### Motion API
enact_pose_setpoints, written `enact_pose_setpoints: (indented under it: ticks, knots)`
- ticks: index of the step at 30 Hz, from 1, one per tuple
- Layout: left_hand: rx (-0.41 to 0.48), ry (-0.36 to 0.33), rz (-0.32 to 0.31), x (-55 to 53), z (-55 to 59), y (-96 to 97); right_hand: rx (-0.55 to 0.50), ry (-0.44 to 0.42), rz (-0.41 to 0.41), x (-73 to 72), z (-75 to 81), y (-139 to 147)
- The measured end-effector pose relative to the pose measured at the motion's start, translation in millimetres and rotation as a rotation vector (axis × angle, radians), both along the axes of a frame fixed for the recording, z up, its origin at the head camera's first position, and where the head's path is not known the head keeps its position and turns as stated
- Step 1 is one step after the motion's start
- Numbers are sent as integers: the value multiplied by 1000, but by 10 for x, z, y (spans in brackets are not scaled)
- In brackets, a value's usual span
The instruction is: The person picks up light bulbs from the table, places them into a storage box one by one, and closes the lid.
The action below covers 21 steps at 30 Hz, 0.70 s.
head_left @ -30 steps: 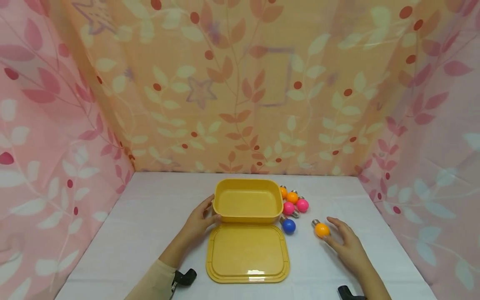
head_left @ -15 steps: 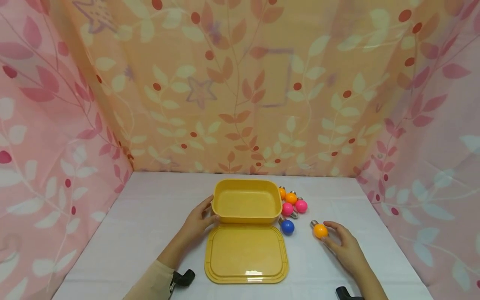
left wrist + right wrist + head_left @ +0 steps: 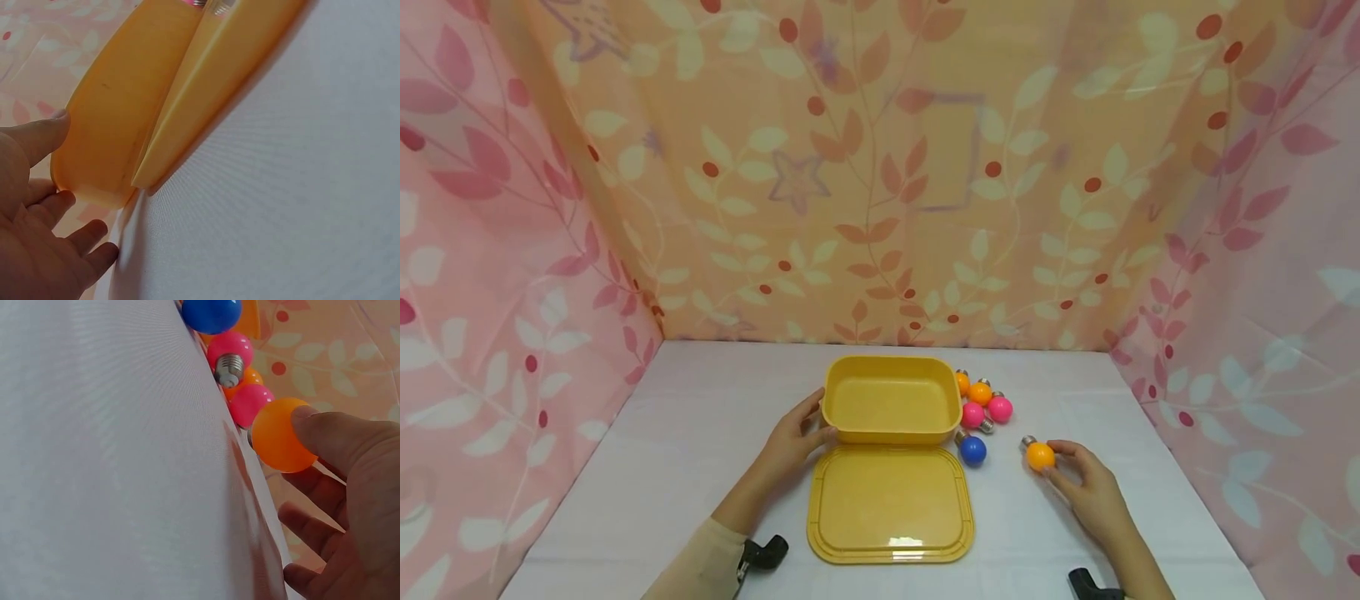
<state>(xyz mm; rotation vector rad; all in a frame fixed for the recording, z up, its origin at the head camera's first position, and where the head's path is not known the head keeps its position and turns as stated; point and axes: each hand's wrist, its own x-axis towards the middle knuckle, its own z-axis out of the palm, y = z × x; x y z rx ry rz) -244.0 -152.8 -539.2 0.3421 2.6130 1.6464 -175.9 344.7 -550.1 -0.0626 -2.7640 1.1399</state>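
Observation:
An orange light bulb [image 3: 1040,456] lies on the white cloth at the right, its metal cap pointing to the far left. My right hand [image 3: 1093,492] pinches its globe between thumb and index finger; in the right wrist view the other fingers are spread below the orange globe [image 3: 282,434]. A yellow plastic box [image 3: 892,400] with nothing inside sits in the middle. At its left end, my left hand [image 3: 790,442] touches the wall with thumb and index finger, the remaining fingers loosely extended. The left wrist view shows the thumb against the box wall [image 3: 119,94].
A yellow lid [image 3: 891,504] lies flat in front of the box. Beside the box's right wall are a blue bulb [image 3: 973,451], two pink bulbs [image 3: 1000,408] and two more orange bulbs [image 3: 980,392]. Patterned cloth walls [image 3: 880,167] border the table on three sides.
My right index finger has come down onto the orange bulb, which stays in about the same place. The left hand and the box have held still.

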Motion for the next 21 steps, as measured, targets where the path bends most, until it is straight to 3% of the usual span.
enact_pose_setpoints:
  ticks: [7, 13, 21]
  knots:
    - [20, 16, 1, -3, -9, -4, -52, 56, -14, -12, 147, -22]
    - [15, 9, 1, -14, -40, -10, -48, 105, 14, -101, 381, -134]
    - [17, 8, 11, -20, -46, -10, -11, 52, 89, -325, 739, -347]
